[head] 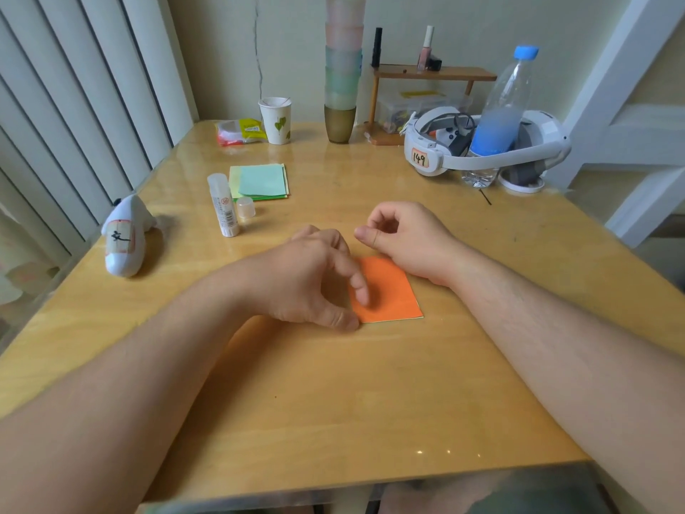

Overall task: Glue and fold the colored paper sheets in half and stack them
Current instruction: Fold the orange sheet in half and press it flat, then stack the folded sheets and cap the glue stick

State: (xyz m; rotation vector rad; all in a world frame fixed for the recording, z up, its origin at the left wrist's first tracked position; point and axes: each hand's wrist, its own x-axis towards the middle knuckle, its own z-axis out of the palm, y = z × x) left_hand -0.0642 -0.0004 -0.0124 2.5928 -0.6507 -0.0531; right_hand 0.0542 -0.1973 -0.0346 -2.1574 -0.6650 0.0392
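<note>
Orange folded sheet [389,291] flat on wooden table [333,402], mid-table, thin green edge showing beneath. Left hand [311,280] over its left side, fingers curled, one fingertip pressing down on paper, thumb at near-left corner. Right hand [404,235] at far edge, heel on sheet's far-right corner, fingers loosely curled, gripping nothing. Glue stick [222,205] upright at far left, cap [245,207] off just beside. Green paper stack [259,181] touching behind cap.
</note>
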